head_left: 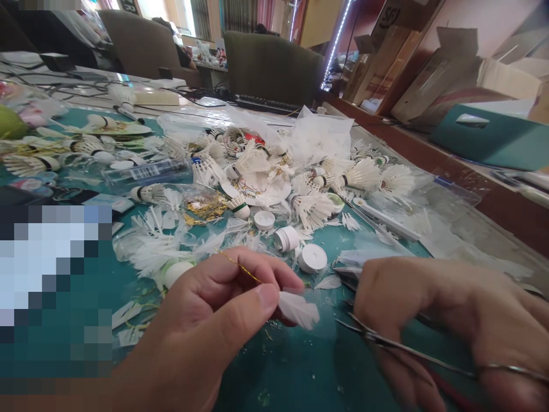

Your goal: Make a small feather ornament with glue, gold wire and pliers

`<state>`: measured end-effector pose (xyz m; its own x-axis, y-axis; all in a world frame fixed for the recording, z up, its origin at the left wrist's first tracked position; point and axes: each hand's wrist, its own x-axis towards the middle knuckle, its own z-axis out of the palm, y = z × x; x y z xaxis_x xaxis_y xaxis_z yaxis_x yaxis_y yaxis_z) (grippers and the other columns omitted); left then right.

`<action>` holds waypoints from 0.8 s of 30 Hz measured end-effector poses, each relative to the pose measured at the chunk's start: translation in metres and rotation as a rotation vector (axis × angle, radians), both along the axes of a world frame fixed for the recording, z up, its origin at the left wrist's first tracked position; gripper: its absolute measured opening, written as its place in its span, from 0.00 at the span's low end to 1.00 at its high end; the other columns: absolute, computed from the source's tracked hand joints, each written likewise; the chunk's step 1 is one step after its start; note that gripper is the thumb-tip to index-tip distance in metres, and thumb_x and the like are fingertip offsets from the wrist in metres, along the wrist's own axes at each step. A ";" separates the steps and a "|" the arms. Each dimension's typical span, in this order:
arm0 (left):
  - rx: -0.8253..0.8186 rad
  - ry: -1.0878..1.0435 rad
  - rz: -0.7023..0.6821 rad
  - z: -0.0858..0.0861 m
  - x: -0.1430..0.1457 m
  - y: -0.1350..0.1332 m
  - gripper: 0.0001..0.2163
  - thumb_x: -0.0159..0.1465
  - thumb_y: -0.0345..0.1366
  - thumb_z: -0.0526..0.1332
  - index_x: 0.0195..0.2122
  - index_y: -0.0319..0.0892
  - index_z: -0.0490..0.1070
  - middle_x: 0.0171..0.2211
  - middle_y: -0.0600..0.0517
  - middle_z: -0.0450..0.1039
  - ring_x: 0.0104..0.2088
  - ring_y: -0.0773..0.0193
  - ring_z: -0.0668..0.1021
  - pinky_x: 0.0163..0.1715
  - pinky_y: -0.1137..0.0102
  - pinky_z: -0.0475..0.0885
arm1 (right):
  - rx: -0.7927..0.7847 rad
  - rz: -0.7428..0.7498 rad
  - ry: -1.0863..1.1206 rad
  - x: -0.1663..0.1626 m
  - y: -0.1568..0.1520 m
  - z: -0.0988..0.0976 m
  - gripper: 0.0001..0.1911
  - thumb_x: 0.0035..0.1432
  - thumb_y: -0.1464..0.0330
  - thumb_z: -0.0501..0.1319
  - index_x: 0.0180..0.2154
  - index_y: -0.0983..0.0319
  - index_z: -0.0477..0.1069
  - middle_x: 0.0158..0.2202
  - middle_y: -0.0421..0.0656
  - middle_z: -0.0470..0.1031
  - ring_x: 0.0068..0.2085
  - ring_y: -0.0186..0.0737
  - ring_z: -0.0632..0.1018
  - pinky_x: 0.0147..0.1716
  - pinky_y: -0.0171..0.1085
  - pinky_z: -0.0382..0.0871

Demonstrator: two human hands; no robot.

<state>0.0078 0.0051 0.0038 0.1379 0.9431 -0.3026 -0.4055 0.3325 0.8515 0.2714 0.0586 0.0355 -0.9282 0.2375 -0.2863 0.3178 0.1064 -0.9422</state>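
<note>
Between the thumb and fingers of my left hand (227,309) is a small white feather (300,310), its vane pointing right. A thin gold wire (240,266) runs up from the same pinch, across the fingers. My right hand (446,303), somewhat blurred, is closed on slim metal scissors (403,346). Their blades point left, a short way right of the feather and apart from it. White round jars (313,258) and a loose feather (328,282) lie just beyond my left fingertips.
Several shuttlecocks (316,209) and white feathers (150,243) crowd the green mat (274,372). Gold wire pieces (206,205) lie in a heap. A clear plastic bag (323,134), a keyboard (268,106) and a teal box (489,137) are farther back.
</note>
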 end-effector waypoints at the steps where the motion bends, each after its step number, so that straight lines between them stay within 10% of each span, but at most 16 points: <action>1: 0.003 0.011 0.006 0.001 0.001 0.000 0.08 0.53 0.30 0.77 0.21 0.49 0.83 0.30 0.58 0.82 0.28 0.68 0.79 0.28 0.78 0.76 | 0.016 -0.029 -0.014 -0.001 -0.001 0.000 0.47 0.63 0.27 0.55 0.41 0.66 0.80 0.28 0.45 0.80 0.30 0.38 0.82 0.34 0.33 0.77; 24: -0.029 0.029 -0.069 0.000 -0.004 -0.002 0.08 0.54 0.37 0.80 0.22 0.48 0.83 0.28 0.55 0.82 0.29 0.64 0.79 0.28 0.75 0.75 | 0.032 -0.032 -0.049 -0.003 0.002 0.003 0.50 0.63 0.29 0.56 0.47 0.72 0.83 0.32 0.50 0.83 0.33 0.39 0.82 0.34 0.34 0.76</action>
